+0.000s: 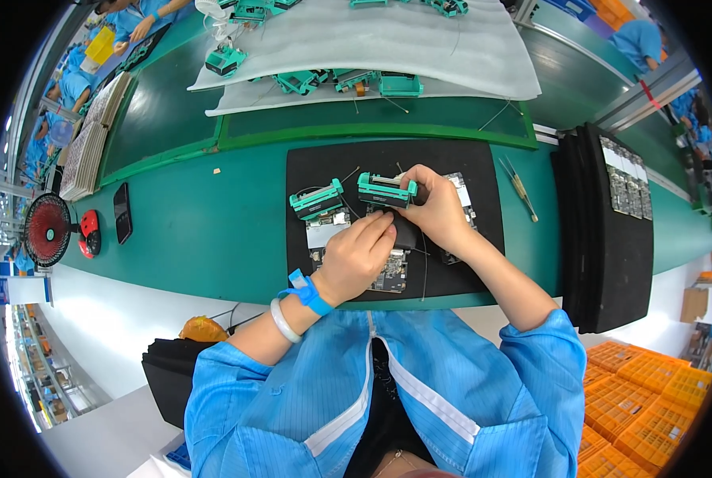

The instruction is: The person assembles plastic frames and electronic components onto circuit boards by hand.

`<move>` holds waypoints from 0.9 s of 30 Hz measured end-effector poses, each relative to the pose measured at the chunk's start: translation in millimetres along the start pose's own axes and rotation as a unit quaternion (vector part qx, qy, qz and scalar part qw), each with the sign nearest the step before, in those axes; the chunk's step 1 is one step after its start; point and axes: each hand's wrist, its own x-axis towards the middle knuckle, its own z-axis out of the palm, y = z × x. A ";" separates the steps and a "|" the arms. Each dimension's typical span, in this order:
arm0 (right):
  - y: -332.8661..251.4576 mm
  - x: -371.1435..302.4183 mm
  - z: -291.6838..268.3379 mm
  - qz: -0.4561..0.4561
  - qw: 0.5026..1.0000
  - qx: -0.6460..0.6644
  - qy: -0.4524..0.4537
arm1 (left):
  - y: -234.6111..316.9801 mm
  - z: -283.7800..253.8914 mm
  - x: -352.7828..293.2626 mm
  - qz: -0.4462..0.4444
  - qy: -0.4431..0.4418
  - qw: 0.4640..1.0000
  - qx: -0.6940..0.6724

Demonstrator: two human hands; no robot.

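Observation:
A black foam mat [483, 159] lies before me with several circuit boards [389, 275] on it. Near the mat's middle, my right hand [435, 209] grips the right end of a teal-and-black module [384, 191] between thumb and fingers. My left hand [356, 259] is just below that module. Its fingers are pressed together over a board, and what they pinch, if anything, is hidden. A second teal-and-black module [317, 201] rests on the mat to the left, above a board with a white panel [324, 232]. Thin wires trail beside both modules.
Tweezers [521, 191] lie right of the mat; a stack of black foam sheets [611, 263] holds more boards [628, 183]. White foam [316, 48] carrying several teal modules [400, 84] sits behind. Leftward are a phone [122, 213], a red-and-black object [90, 233] and a fan [47, 229].

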 end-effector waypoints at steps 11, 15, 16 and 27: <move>-2.3 0.3 -2.4 0.007 1.000 -0.013 -0.007 | -4.3 -5.2 10.6 0.017 -0.095 0.995 -0.013; -18.2 3.3 -16.9 -0.105 0.987 -0.118 -0.018 | -1.7 -5.8 12.5 0.019 -0.112 0.994 0.001; -28.5 10.4 -28.4 -0.110 0.987 -0.118 -0.012 | -3.1 -6.4 12.3 0.025 -0.110 0.994 0.005; -56.7 266.9 -79.6 -0.209 0.913 -0.221 0.273 | -2.9 -10.3 17.2 0.026 -0.090 0.996 -0.009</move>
